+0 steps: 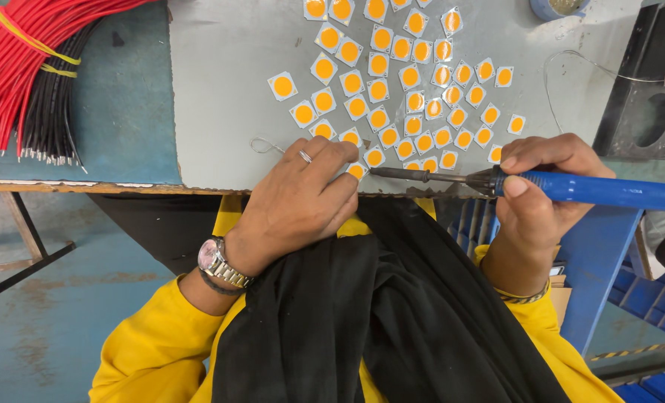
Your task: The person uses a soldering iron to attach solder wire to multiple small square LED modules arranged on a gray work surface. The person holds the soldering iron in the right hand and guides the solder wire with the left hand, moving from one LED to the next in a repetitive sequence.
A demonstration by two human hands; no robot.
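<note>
Right hand gripping soldering iron

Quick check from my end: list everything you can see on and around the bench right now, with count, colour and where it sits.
LED chips: dozens, white squares with orange discs, spread over the grey board's middle
Grey board: one, on the bench
Red wires: one bundle, yellow ties, top left
Black wires: one bundle, beside the red
Soldering iron: one, blue handle, tip at the nearest chips
Thin wire: one loop, silvery, top right
Black plate: one, with a round hole, right edge
Black cloth: one, over the lap
Left hand: ring and watch, fingers on a front-edge chip
Right hand: grips the iron
</note>
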